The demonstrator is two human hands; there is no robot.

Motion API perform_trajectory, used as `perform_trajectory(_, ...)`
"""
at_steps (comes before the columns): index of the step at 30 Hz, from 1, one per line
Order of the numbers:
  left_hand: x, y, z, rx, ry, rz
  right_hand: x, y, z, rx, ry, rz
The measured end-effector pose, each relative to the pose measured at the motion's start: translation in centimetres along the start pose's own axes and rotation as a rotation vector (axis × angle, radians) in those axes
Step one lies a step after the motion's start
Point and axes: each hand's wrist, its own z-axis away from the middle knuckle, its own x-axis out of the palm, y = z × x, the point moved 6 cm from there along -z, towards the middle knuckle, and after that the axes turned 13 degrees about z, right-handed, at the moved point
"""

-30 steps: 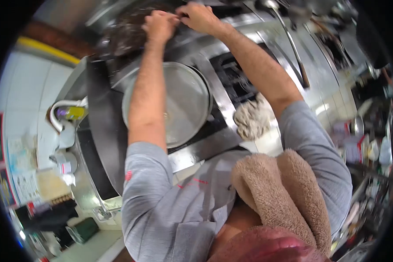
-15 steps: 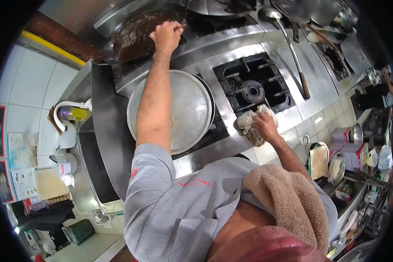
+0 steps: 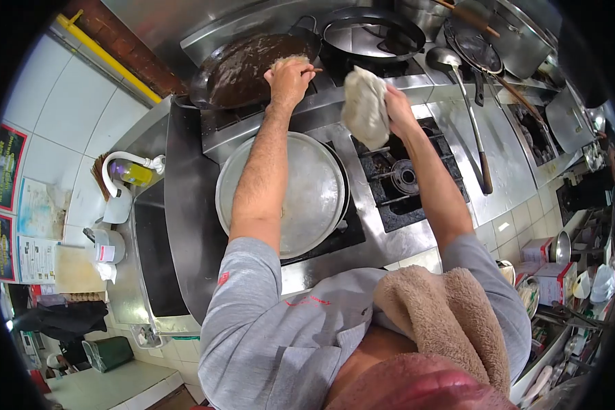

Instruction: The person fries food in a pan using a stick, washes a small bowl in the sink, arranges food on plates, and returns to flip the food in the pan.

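Toward the back left corner of the stove (image 3: 362,197), reaching with the left hand (image 3: 290,83) over the near rim of a dark wok (image 3: 242,68), wet and brown inside. Curled tight there, apparently around a tan bristly piece (image 3: 301,60), partly hidden; cannot tell of what kind. Nearer the stove's middle, clamped by the right hand (image 3: 398,108) at one side, a pale cloth (image 3: 365,102), lifted and hanging free, apart from the wok and close to the front right burner (image 3: 404,178). Along the stove's front left, beneath the left arm (image 3: 260,171), a broad metal disc (image 3: 311,188). At the back edge, beside the wok, a second pan (image 3: 372,35). To judge by the pose, probably busy at the wok, with the cloth merely carried. Calls next for a steady left grip near the rim, and for keeping the loose cloth clear of the burner.
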Motion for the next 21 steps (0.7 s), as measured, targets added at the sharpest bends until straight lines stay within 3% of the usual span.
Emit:
perform_trajectory(4, -0.2, 0.8, -0.2, 0.102, 0.004, -0.066, 6.2, -1.6, -4.3, 0.064, -0.112, -0.127)
perform_trajectory(8, 0.6, -0.2, -0.7, 0.030, -0.002, -0.090, 10.5, -1.7, -5.9, 0.069, -0.206, -0.045)
perform_trajectory(10, 0.7, -0.7, -0.7, 0.051, 0.038, -0.102, 10.8, -1.7, -6.1, 0.050, -0.128, 0.161)
perform_trajectory(12, 0.9, -1.0, -0.4, -0.046, -0.063, -0.187, 10.1, 1.1, -9.7, -0.015, -0.094, 0.232)
perform_trajectory(14, -0.3, 0.1, 0.6, 0.032, 0.096, 0.032, 9.1, 1.5, -11.2, -0.134, 0.009, 0.551)
perform_trajectory(16, -0.8, 0.5, 2.1, 0.009, 0.202, 0.148, 9.0, 0.0, -10.4, -0.147, 0.030, 0.618)
perform_trajectory(18, -1.1, 0.0, 4.5, -0.229, 0.396, 0.387, 8.9, -2.9, -8.2, -0.160, 0.035, 0.895)
perform_trajectory(19, -1.1, 0.3, 5.8, -0.249, 0.404, 0.412, 9.2, -4.9, -6.7, -0.255, 0.145, 0.997)
perform_trajectory(21, -2.2, 3.2, 8.6, -0.165, 0.396, 0.228, 9.7, -6.3, -7.3, -0.274, 0.065, 1.129)
